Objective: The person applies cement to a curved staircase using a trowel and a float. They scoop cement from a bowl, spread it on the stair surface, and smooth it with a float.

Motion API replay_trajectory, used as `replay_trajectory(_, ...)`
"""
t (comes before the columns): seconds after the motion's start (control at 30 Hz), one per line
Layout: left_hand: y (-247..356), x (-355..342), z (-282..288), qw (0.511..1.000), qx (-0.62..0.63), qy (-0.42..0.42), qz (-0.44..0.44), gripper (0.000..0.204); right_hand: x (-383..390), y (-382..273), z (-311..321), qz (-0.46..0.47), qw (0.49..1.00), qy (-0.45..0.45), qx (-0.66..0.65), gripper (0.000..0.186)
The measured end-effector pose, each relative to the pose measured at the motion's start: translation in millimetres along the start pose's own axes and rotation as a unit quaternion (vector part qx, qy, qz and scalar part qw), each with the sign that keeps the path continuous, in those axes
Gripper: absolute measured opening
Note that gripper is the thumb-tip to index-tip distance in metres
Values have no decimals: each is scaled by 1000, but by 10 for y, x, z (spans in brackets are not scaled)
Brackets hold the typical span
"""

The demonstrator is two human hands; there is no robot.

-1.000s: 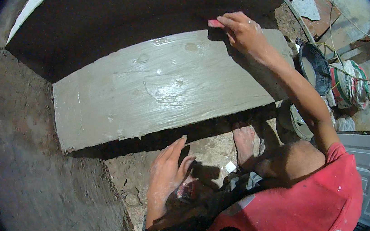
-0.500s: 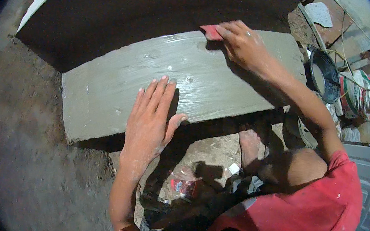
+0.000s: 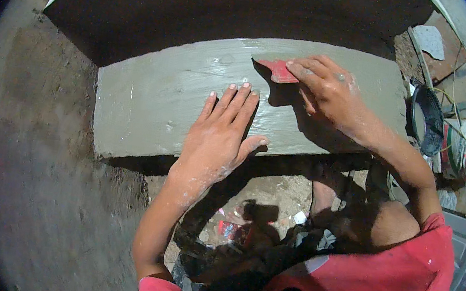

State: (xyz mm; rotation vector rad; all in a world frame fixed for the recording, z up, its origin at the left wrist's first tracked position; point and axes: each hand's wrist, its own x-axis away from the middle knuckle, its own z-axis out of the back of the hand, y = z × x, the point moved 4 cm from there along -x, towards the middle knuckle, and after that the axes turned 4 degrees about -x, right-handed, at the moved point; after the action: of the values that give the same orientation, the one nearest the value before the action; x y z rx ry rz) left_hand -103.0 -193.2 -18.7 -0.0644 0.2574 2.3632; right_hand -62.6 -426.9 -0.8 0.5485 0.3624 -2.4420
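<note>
A long slab of smooth, wet grey cement [image 3: 140,100] spans the middle of the head view, with streaks and small marks on its surface. My left hand [image 3: 216,141] lies open on it, fingers slightly spread. To the upper right my right hand [image 3: 331,93] pinches a thin red scraper [image 3: 275,68] over the slab, its blade low over the surface; whether it touches is hard to tell. My bent leg is below the slab's front edge, partly in shadow.
A dark recess [image 3: 231,7] lies behind the slab, a rough grey wall [image 3: 27,139] at left. At right are a black bucket [image 3: 425,118], a striped sack [image 3: 462,150], cables and a white panel [image 3: 465,247]. A small red packet [image 3: 229,230] lies on the ground below.
My left hand rose from below the slab onto its surface. My right hand and the scraper moved down toward the middle of the slab. The view also shifted.
</note>
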Motion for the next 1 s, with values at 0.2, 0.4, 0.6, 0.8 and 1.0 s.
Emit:
replay_trajectory(0.2,9,2,-26,1000,6,-9,5,77,-581,31,-203,-34,995,0,89,35)
replay_trajectory(0.4,23,153,-5,1000,4,-1,7,78,-515,-218,-280,52,998,32,7,33)
replay_trajectory(0.6,202,256,11,1000,24,-13,-8,80,-996,-400,-402,-2,999,-33,33,25)
replay_trajectory(0.8,440,508,49,998,56,-2,-40,83,-692,-506,-353,81,997,5,-11,37)
replay_trajectory(1.0,820,679,-51,986,150,13,-74,75,-491,-832,-296,19,979,-195,50,56)
